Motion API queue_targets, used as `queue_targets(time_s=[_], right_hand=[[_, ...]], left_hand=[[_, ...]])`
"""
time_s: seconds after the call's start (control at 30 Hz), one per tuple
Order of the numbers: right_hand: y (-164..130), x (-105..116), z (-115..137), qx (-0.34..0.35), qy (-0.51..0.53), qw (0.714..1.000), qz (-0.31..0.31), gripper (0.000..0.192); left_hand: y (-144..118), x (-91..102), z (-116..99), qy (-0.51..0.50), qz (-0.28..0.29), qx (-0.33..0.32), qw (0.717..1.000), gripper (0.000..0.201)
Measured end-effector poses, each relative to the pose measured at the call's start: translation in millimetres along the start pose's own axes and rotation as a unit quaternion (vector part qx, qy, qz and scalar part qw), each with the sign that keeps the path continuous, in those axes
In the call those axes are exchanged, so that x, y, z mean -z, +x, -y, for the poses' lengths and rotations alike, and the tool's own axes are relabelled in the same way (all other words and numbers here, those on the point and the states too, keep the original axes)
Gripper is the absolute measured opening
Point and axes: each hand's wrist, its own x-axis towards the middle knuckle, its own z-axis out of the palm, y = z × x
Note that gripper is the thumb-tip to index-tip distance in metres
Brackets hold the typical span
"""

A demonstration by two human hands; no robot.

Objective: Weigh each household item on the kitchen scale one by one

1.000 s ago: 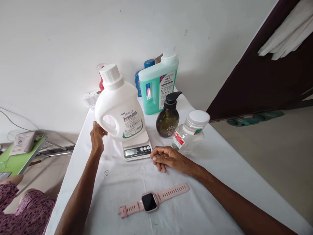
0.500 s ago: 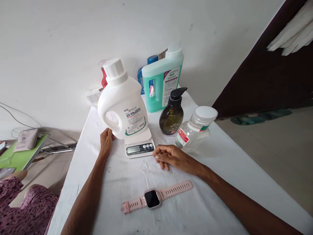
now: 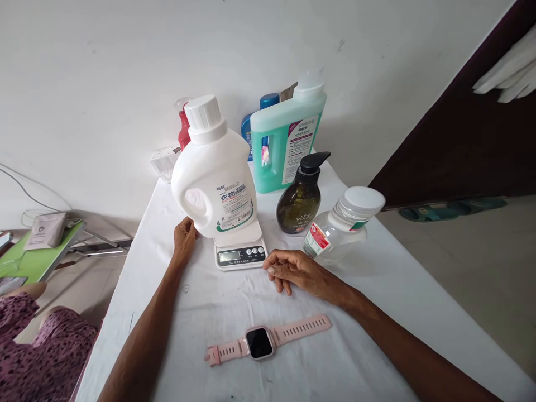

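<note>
A large white jug of laundry liquid (image 3: 218, 173) stands on a small white kitchen scale (image 3: 240, 256). The scale's display and buttons face me, but I cannot read any figure. My left hand (image 3: 185, 239) rests on the cloth at the left of the scale, below the jug's handle, with its fingers curled in and nothing seen in them. At the scale's front right corner lies my right hand (image 3: 295, 272), its fingers loosely bent and a little apart, holding nothing. Closer to me, a pink smartwatch (image 3: 260, 341) is laid out flat between my forearms.
Right of the scale are a dark pump bottle (image 3: 298, 204) and a clear jar with a white lid (image 3: 363, 200). Behind stand a green jug (image 3: 272, 167), a blue bottle (image 3: 269, 100), a red bottle (image 3: 184, 131) and a small box (image 3: 164, 162). A person's patterned clothing (image 3: 46, 346) shows at left.
The view has shifted slightly, so the bottles sit a little farther right in the picture. Both hands stay in place beside the scale, and nothing was picked up.
</note>
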Motion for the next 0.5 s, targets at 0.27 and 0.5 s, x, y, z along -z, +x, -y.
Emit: queue_targets(time_s=[0.27, 0.5], right_hand=[[0.3, 0.3, 0.2, -0.009, 0.003, 1.000, 0.000, 0.052], [0.1, -0.5, 1.6, -0.007, 0.003, 1.000, 0.000, 0.052]], left_hand=[[1.1, 1.4, 5.5, 0.018, 0.009, -0.001, 1.000, 0.022], [1.7, 1.0, 6.5, 0.021, 0.009, -0.001, 1.000, 0.026]])
